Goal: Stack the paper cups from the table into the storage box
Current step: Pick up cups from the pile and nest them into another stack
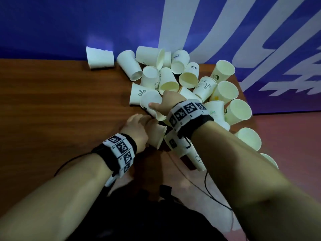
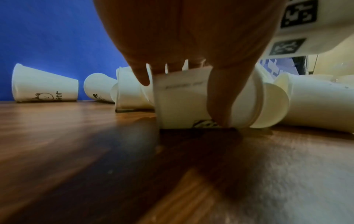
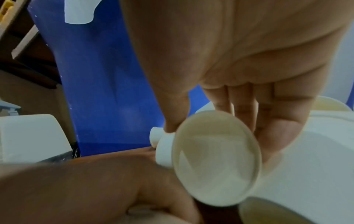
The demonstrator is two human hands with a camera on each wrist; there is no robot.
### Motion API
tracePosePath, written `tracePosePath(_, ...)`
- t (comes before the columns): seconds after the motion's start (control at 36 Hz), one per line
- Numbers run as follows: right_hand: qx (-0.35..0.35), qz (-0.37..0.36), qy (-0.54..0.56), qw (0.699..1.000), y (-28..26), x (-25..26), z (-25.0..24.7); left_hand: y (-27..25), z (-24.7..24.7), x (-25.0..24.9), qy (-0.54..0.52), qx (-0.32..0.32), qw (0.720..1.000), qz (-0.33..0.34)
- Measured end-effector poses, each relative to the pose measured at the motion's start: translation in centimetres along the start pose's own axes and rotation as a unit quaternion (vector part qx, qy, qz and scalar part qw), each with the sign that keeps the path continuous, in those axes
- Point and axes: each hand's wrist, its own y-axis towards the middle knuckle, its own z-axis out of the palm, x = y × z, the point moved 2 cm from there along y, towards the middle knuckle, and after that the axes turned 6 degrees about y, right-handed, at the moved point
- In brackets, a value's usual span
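Several white paper cups [image 1: 167,80] lie in a heap on the brown wooden table [image 1: 60,101], by the blue wall. My left hand [image 1: 139,122] grips one cup [image 1: 157,136] that lies on its side on the table; the left wrist view shows fingers on top of this cup [image 2: 178,106] and the thumb [image 2: 224,98] down its near side. Just above it, my right hand [image 1: 156,104] holds a second cup [image 1: 147,100] off the table. In the right wrist view that cup [image 3: 216,159] shows its open mouth, held between thumb and fingers. No storage box shows in the head view.
One cup [image 1: 99,58] lies apart at the back left against the wall. More cups [image 1: 238,112] spread to the table's right edge, and some [image 1: 250,138] hang past it. Bare wood stretches left of the heap. A white boxy object [image 3: 28,136] shows at the left of the right wrist view.
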Motion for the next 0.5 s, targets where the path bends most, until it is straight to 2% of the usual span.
tracePosePath(0.08,0.035,0.004,-0.008,0.999,0.4,0.3,0.1,-0.5,0.0,-0.1,0.130,0.059,0.989,0.027)
tracePosePath(0.17,0.055,0.010,0.011,0.998,0.2,0.3,0.1,-1.2,-0.5,0.5,0.175,0.035,0.981,0.081)
tracePosePath(0.28,0.037,0.007,0.021,0.999,-1.4,0.5,-1.1,-2.5,-2.0,2.4,0.099,-0.002,0.991,0.090)
tracePosePath(0.39,0.002,-0.020,0.085,0.996,-3.4,0.6,-2.4,-5.0,-3.7,5.9,-0.034,-0.014,0.997,0.064)
tracePosePath(0.5,-0.025,-0.050,0.154,0.986,-5.5,3.1,-2.5,-8.0,-5.1,10.5,-0.124,-0.038,0.991,0.014)
